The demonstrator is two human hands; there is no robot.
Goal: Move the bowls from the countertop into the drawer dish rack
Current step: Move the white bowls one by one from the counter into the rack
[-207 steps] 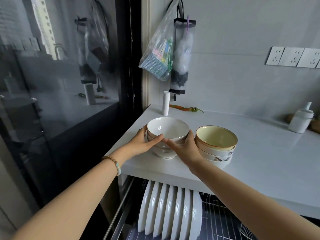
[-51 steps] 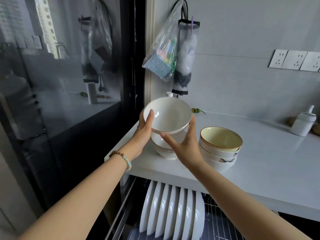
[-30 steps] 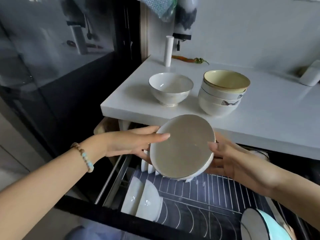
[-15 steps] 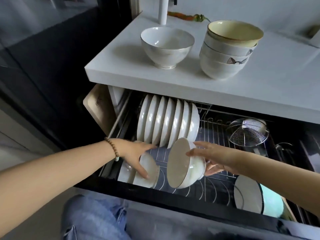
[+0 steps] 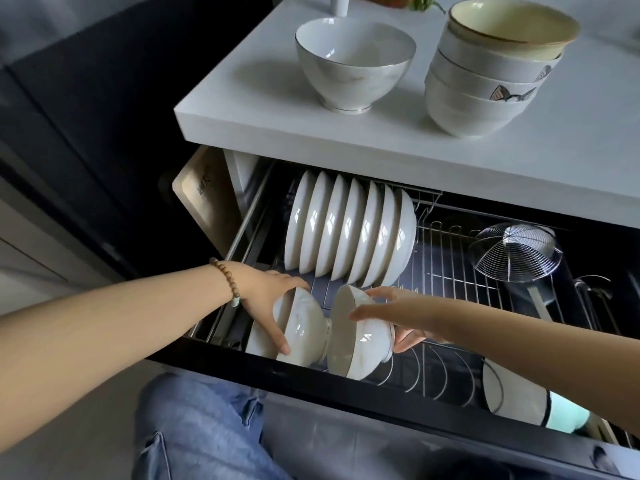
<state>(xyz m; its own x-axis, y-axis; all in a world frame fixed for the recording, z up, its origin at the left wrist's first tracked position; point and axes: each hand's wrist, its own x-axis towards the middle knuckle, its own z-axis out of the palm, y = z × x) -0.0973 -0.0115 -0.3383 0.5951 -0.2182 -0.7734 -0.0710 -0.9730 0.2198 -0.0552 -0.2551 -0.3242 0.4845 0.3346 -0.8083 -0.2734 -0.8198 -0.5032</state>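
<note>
My right hand (image 5: pixel 405 315) grips a white gold-rimmed bowl (image 5: pixel 360 336) on its edge at the front left of the open drawer dish rack (image 5: pixel 446 271). It touches the foot of another white bowl (image 5: pixel 301 327) standing on edge to its left, which my left hand (image 5: pixel 268 299) steadies by its rim. A further bowl (image 5: pixel 258 341) stands behind that one, mostly hidden. On the white countertop (image 5: pixel 263 109) above stand a single white bowl (image 5: pixel 353 62) and a stack of three bowls (image 5: pixel 485 67), the top one yellow inside.
A row of several white plates (image 5: pixel 349 230) stands at the rack's back left. A wire strainer (image 5: pixel 516 251) lies at the right. A white and mint bowl (image 5: pixel 523 400) rests at the front right. A wooden board (image 5: pixel 204 192) leans at the drawer's left. My jeans-clad knee (image 5: pixel 194 427) is below.
The bowl in my right hand has moved left and down into the rack's front row, against the bowl my left hand holds. The view has come closer to the drawer.
</note>
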